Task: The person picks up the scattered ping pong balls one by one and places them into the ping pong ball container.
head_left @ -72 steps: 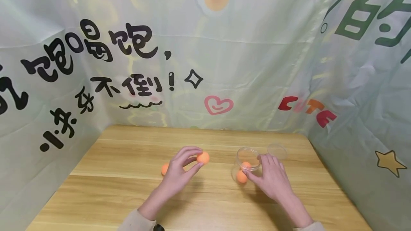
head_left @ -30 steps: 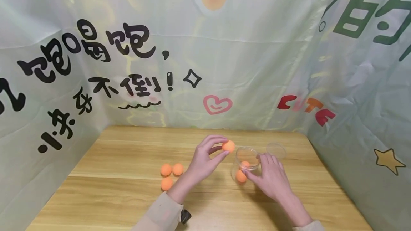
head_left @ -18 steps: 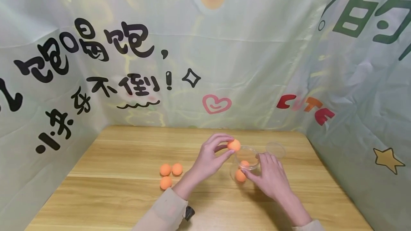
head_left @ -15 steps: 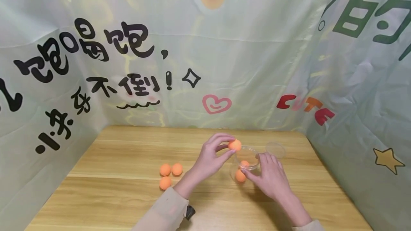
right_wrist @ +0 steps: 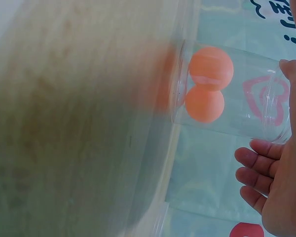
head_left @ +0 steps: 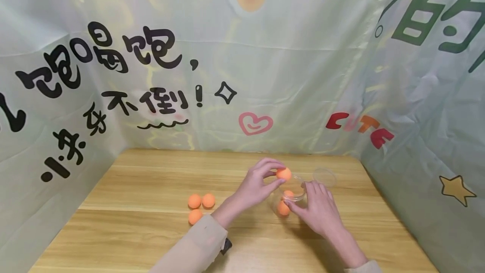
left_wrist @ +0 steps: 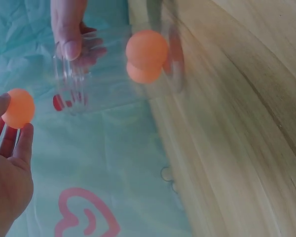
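My left hand (head_left: 257, 184) pinches an orange ping-pong ball (head_left: 283, 174) between thumb and fingertips, at the left side of the clear jar's mouth. In the left wrist view that ball (left_wrist: 19, 108) is just outside the rim. My right hand (head_left: 320, 210) holds the upright transparent jar (left_wrist: 108, 94) near its rim, thumb on the near side and fingers round the far side. Inside, at the bottom, lie two orange balls, an upper one (right_wrist: 211, 69) and a lower one (right_wrist: 204, 103) in the right wrist view, touching each other.
Three more orange balls (head_left: 194, 201) lie grouped on the wooden table (head_left: 151, 180), left of my left forearm. A clear round lid (head_left: 324, 177) lies behind my right hand. Printed cloth (head_left: 295, 75) hangs round the table's back and sides.
My left hand has carried its ball rightward from near the table's middle to the jar's mouth, uncovering the grouped balls at left. My right hand and the jar have stayed in place.
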Tool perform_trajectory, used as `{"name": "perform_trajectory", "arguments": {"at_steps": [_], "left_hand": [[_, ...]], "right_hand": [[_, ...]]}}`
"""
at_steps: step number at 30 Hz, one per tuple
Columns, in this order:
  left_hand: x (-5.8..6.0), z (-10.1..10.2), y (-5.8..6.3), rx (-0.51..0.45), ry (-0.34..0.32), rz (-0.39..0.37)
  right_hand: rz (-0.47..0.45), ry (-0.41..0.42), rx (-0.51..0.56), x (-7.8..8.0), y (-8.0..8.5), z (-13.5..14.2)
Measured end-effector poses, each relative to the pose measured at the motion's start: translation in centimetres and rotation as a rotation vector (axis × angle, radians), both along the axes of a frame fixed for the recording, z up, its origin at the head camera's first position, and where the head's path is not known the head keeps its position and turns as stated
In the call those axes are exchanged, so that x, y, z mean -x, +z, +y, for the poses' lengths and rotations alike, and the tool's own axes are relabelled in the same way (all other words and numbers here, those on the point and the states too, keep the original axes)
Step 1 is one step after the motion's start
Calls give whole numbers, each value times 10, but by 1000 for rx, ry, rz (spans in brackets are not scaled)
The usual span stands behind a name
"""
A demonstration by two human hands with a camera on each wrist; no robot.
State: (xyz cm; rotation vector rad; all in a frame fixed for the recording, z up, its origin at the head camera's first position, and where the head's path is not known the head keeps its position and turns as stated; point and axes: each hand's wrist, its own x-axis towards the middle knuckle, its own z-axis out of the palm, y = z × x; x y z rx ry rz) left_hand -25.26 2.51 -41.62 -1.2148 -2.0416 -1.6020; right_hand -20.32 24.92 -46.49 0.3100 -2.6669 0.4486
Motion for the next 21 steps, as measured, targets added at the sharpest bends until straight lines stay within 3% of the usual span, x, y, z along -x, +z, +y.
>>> {"name": "perform_trajectory", "arguments": {"at_steps": [16,21], "left_hand": [[7,12,-8,214,18,29],[6,12,-10,266,48,91]], "right_hand": [[9,1,-8,0,-2,1],[2,1,-10,0,-1,1]]}}
